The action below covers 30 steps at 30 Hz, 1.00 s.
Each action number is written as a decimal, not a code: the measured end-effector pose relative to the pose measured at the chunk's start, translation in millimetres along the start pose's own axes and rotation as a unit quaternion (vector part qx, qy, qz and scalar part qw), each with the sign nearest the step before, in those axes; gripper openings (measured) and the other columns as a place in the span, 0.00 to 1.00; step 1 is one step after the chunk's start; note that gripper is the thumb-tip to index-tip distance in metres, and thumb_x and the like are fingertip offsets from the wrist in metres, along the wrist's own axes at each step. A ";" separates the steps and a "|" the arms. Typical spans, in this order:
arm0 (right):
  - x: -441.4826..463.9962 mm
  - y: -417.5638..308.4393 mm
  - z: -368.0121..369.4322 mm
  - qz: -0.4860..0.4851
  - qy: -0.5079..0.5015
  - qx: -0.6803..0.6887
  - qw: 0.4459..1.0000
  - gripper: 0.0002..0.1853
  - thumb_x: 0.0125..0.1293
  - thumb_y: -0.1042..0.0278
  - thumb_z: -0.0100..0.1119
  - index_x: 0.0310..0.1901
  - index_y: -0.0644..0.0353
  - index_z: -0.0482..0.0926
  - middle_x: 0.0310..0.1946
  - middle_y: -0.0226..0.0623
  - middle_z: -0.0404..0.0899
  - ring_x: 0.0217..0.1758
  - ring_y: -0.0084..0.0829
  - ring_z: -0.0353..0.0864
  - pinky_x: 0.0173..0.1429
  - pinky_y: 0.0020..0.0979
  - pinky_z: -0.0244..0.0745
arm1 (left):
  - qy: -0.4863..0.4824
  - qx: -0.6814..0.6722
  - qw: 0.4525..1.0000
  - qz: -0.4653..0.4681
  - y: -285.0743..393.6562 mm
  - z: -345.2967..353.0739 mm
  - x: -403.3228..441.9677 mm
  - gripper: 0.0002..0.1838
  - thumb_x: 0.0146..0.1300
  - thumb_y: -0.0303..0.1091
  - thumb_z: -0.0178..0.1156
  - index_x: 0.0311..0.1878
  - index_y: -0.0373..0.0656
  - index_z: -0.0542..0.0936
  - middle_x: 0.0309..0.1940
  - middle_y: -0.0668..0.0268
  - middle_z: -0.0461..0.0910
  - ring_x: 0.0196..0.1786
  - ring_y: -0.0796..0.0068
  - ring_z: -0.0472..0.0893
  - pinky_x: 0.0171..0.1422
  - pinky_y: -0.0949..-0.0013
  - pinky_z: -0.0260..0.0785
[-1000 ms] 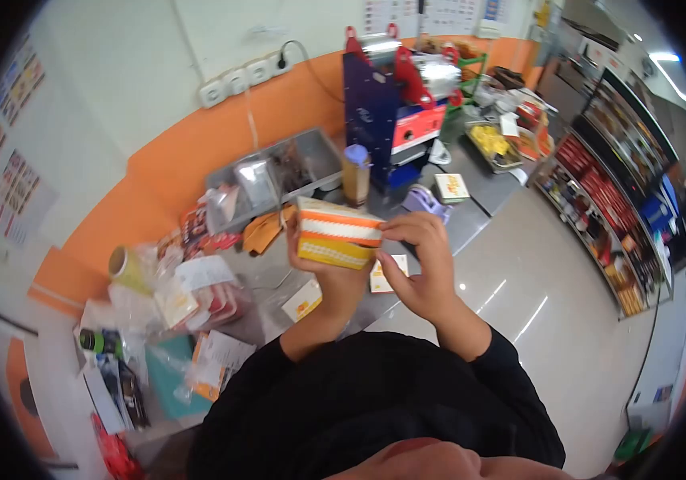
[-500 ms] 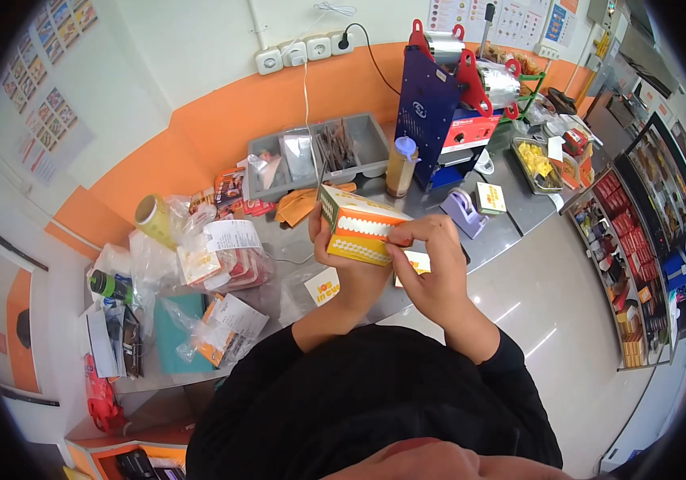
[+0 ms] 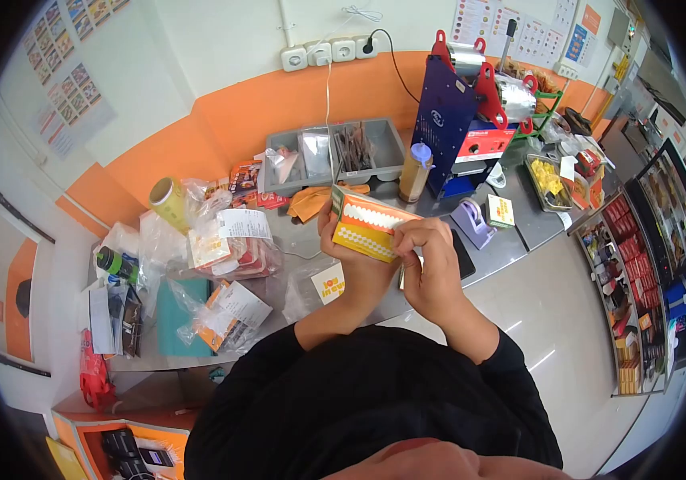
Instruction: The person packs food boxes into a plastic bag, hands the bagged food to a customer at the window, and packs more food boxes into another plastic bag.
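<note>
My left hand (image 3: 357,268) is wrapped round the left end and underside of a small orange, yellow and white cardboard box (image 3: 369,226), held tilted above the counter. At the box's right end, my right hand (image 3: 433,254) is closed, with thumb and fingertips pinching its edge. What lies under those fingertips is partly hidden. A white card with yellow lettering (image 3: 328,283) rests on the counter below my left wrist. Beside my right hand a dark flat object (image 3: 465,258) is partly covered.
Behind the box are an orange cloth (image 3: 311,203), a grey divided tray (image 3: 283,186) and a sauce bottle (image 3: 416,173). A blue sealing machine (image 3: 441,120) and purple tape dispenser (image 3: 472,224) stand to the right. Bagged packages (image 3: 239,248) and a teal folder (image 3: 181,320) lie left.
The view has swung slightly left, so the surroundings appear farther right. Both hands keep hold of the box, and my right fingers have curled in more at its right end.
</note>
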State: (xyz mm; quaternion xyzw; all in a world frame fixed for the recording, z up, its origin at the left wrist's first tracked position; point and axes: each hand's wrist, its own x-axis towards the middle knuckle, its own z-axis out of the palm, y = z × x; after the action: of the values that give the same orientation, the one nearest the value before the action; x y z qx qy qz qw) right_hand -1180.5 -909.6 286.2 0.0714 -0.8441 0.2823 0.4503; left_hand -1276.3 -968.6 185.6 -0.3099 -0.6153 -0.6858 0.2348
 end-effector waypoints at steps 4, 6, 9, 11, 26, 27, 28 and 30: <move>-0.9 4.0 0.9 -0.022 -0.007 -0.010 1.000 0.17 0.50 0.91 0.56 0.37 0.59 0.69 0.36 0.39 0.77 0.42 0.41 0.76 0.48 0.37 0.67 | -0.064 -0.024 0.995 -0.074 18.9 -5.0 1.8 0.59 0.46 0.29 0.77 0.67 0.45 0.37 0.68 0.44 0.49 0.70 0.53 0.61 0.72 0.58 0.56; -1.0 7.8 -2.3 -0.014 -0.002 -0.014 1.000 0.16 0.51 0.91 0.56 0.37 0.58 0.69 0.36 0.39 0.77 0.41 0.41 0.77 0.47 0.38 0.67 | -0.095 -0.050 0.991 -0.075 25.3 -5.0 1.6 0.57 0.49 0.28 0.75 0.68 0.44 0.37 0.67 0.47 0.53 0.68 0.58 0.64 0.71 0.59 0.57; 1.0 14.3 -10.7 -0.020 0.009 -0.030 0.999 0.16 0.50 0.89 0.56 0.37 0.58 0.69 0.36 0.39 0.76 0.42 0.42 0.77 0.47 0.38 0.65 | -0.260 -0.069 0.963 -0.028 30.2 -14.2 6.7 0.50 0.55 0.29 0.71 0.70 0.41 0.43 0.63 0.55 0.64 0.65 0.66 0.68 0.69 0.61 0.61; -1.1 21.0 -16.3 -0.008 0.006 -0.011 1.000 0.16 0.48 0.87 0.57 0.37 0.57 0.68 0.36 0.39 0.76 0.42 0.41 0.76 0.47 0.38 0.65 | -0.284 -0.157 0.940 -0.106 20.9 -11.7 -1.0 0.45 0.57 0.30 0.69 0.70 0.40 0.49 0.63 0.57 0.64 0.64 0.66 0.70 0.68 0.62 0.63; -6.9 7.4 -19.5 -0.041 0.034 -0.151 0.987 0.10 0.53 0.73 0.56 0.38 0.59 0.71 0.39 0.35 0.75 0.42 0.36 0.73 0.48 0.36 0.62 | -0.142 -0.140 0.978 -0.067 -1.1 23.8 4.1 0.52 0.55 0.32 0.70 0.69 0.52 0.39 0.63 0.55 0.55 0.65 0.63 0.65 0.71 0.56 0.61; -7.5 8.0 -19.5 -0.055 0.037 -0.183 0.981 0.09 0.54 0.72 0.56 0.37 0.59 0.71 0.39 0.35 0.75 0.42 0.35 0.74 0.48 0.36 0.62 | -0.131 -0.194 0.966 -0.112 -3.6 26.2 3.9 0.50 0.55 0.34 0.70 0.69 0.53 0.40 0.63 0.56 0.54 0.65 0.63 0.65 0.70 0.56 0.61; -8.0 8.4 -19.9 -0.053 0.037 -0.182 0.981 0.09 0.54 0.72 0.56 0.37 0.59 0.71 0.39 0.35 0.75 0.42 0.35 0.74 0.48 0.36 0.62 | -0.132 -0.193 0.966 -0.113 -2.3 28.3 5.4 0.50 0.55 0.34 0.70 0.69 0.53 0.40 0.63 0.56 0.54 0.65 0.63 0.65 0.70 0.56 0.61; -8.4 10.3 -22.4 -0.077 0.030 -0.237 0.968 0.09 0.53 0.70 0.57 0.37 0.59 0.72 0.41 0.35 0.76 0.43 0.32 0.75 0.47 0.36 0.64 | -0.121 -0.196 0.968 -0.104 5.1 34.6 10.6 0.48 0.56 0.35 0.70 0.67 0.51 0.42 0.62 0.56 0.56 0.64 0.63 0.66 0.69 0.56 0.62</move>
State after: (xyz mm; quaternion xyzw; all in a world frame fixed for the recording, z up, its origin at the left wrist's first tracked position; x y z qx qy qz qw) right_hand -1163.4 -890.0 285.0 0.0195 -0.8650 0.0405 0.4997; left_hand -1275.5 -934.4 198.6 -0.3646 -0.5217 -0.7710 0.0210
